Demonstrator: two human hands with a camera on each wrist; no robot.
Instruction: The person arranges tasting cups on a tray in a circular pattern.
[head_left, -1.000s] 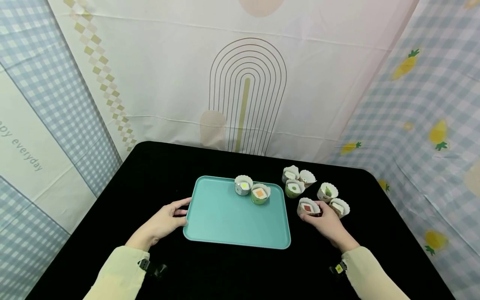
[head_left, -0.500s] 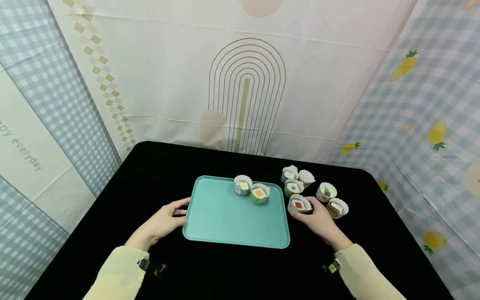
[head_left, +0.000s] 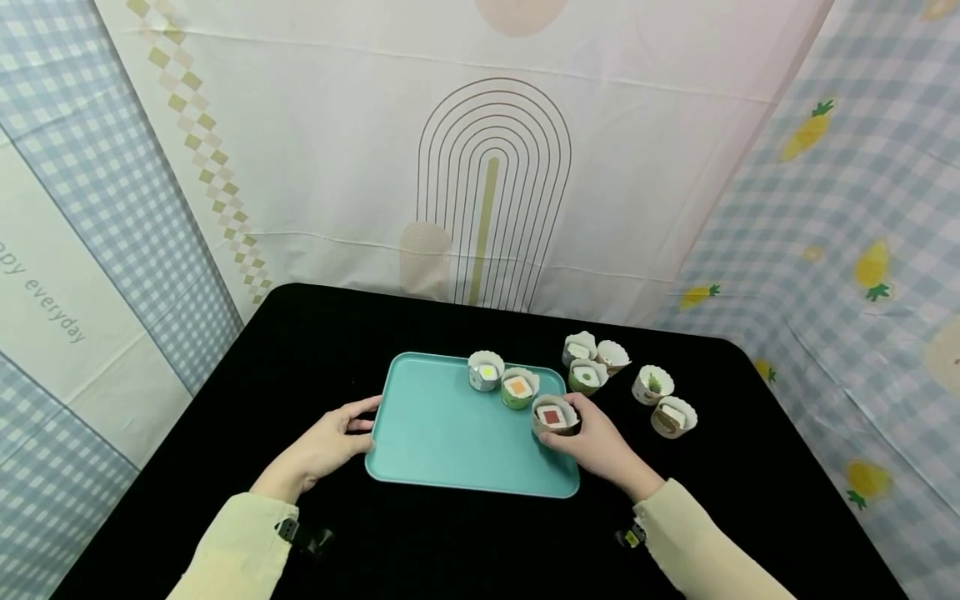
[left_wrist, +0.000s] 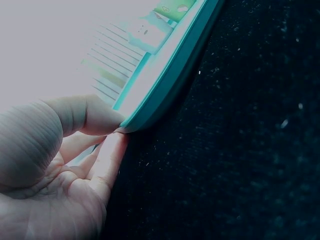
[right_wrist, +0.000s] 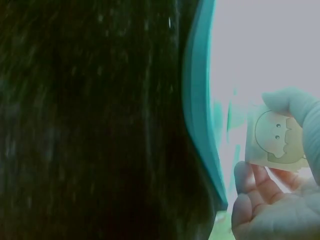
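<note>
Worktop [head_left: 322, 333], 1, black-covered, bearing all items. Tray [head_left: 450, 446], 1, blue-green, rectangular, rounded corners; 2 cups stand on it, 1 is held at its right part, 5 lie outside it, so by count the filling looks less than half done; long axis left to right, right end angled slightly nearer. Left hand [head_left: 330, 440], pinching the tray's left rim, thumb above, fingers beneath. Right hand [head_left: 600, 446], pinching the red-topped cup [head_left: 540, 422] by its side, within the tray's right edge; whether its base touches the tray cannot be told. That cup's mouth faces up; round, no evident long axis. Pale cup [head_left: 483, 385] and green-sided cup [head_left: 516, 402], on the tray's far part, side by side, mouths up. Outside, right of the tray: 3 clustered cups [head_left: 577, 387] at the far side, and 2 cups [head_left: 667, 428] further right, nearer. Smallest: white inserts, the held cup's with a red square [head_left: 552, 417], those on the tray with yellow and orange squares.
</note>
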